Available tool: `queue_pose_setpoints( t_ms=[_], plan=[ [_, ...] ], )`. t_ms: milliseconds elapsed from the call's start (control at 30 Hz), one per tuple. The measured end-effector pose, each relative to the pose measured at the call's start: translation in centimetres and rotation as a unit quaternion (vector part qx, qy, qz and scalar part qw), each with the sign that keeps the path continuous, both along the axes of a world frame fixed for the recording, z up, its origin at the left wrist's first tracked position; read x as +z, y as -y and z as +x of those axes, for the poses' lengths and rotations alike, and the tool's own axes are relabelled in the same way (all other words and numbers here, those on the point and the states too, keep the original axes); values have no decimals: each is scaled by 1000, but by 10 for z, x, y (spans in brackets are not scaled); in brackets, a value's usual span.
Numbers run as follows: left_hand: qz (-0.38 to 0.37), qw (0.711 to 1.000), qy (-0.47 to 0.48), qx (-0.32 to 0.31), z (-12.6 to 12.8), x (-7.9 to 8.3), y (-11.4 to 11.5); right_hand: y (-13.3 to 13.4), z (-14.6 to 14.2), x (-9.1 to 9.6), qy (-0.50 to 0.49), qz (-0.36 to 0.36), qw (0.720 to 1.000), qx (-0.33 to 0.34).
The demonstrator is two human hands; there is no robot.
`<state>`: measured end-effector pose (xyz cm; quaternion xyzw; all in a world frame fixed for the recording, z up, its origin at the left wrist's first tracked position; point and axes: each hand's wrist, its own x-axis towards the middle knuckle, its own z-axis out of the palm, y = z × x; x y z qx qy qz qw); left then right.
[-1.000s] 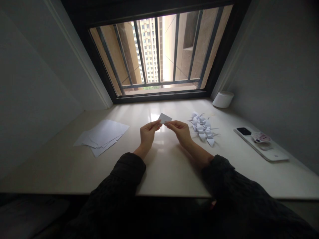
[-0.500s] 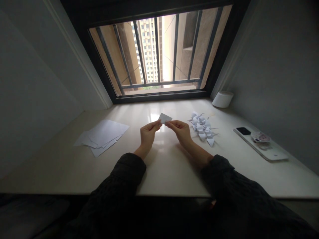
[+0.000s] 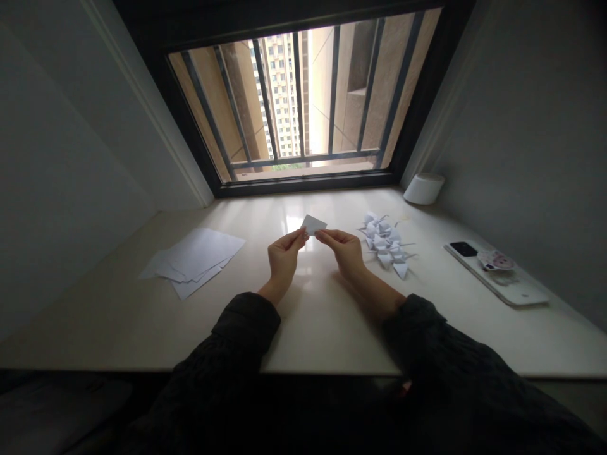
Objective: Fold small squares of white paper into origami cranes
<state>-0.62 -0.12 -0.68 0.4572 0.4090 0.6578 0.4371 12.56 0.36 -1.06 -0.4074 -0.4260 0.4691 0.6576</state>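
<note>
A small piece of white folded paper (image 3: 314, 224) is held up above the middle of the pale countertop, between both hands. My left hand (image 3: 285, 253) pinches its lower left edge with thumb and fingers. On the other side my right hand (image 3: 345, 250) pinches the lower right edge, its fingers closed. The paper's top corner points toward the window; its lower edge is partly covered by the fingertips. Just right of my right hand lies a cluster of several white folded paper cranes (image 3: 383, 240).
Loose white paper sheets (image 3: 202, 253) lie overlapping at the left. A phone (image 3: 497, 276) with a sticker-like grip rests at the right, and a white roll-shaped object (image 3: 423, 189) stands by the right wall. The barred window (image 3: 303, 101) is behind the countertop (image 3: 327, 335).
My left hand has shifted very slightly to the right. Both hands keep their pinch on the folded paper, and everything else stays where it was.
</note>
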Motion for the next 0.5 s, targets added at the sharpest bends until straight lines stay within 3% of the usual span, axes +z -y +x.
queue_pose_setpoints(
  t_ms=[500],
  plan=[
    [-10, 1000, 5, 11, 2, 1, 2, -2, 0, -3, -29, -14, 999, -2]
  ],
)
